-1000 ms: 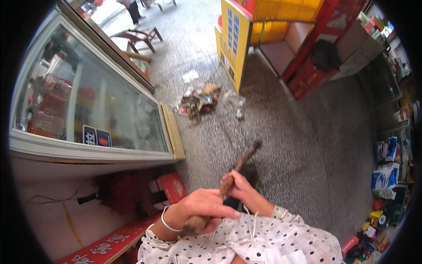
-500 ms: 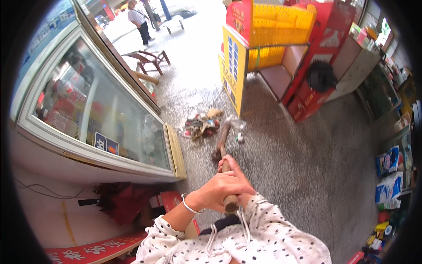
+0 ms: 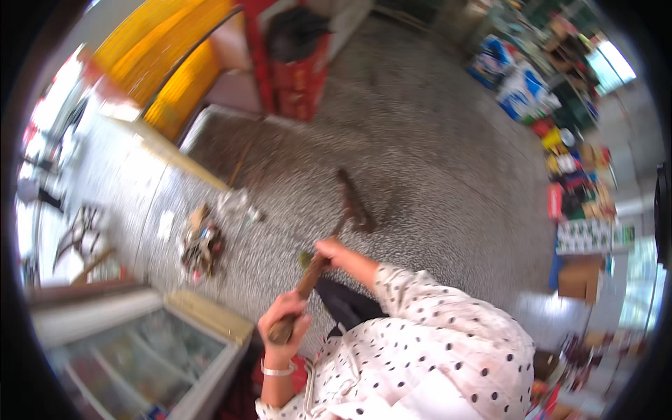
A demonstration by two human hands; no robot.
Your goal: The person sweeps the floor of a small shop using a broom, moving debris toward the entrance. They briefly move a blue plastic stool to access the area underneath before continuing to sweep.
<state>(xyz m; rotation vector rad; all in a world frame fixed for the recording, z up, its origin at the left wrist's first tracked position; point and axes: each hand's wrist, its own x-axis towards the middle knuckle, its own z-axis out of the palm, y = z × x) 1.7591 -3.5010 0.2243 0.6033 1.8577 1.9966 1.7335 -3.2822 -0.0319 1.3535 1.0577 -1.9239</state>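
Note:
A broom (image 3: 306, 281) with a thick wooden handle slants away from my body. My left hand (image 3: 283, 313), a pale band on its wrist, wraps round the near end of the handle. Farther down, my right hand (image 3: 332, 252) is closed on the same handle. Beyond it, the dark brown broom head (image 3: 354, 203) is at the floor, blurred by motion. To its left lies a heap of mixed litter (image 3: 203, 245), with clear crumpled plastic (image 3: 234, 202) close by.
A yellow and red display rack (image 3: 178, 94) stands at the upper left. A glass-fronted cooler (image 3: 133, 357) fills the lower left. Blue and white bags (image 3: 525, 91) and several packages (image 3: 563, 157) line the right side. A cardboard box (image 3: 581, 276) sits below them.
The view has turned to the right. The broom head has swung right, away from the litter heap. My hands are now farther apart on the handle.

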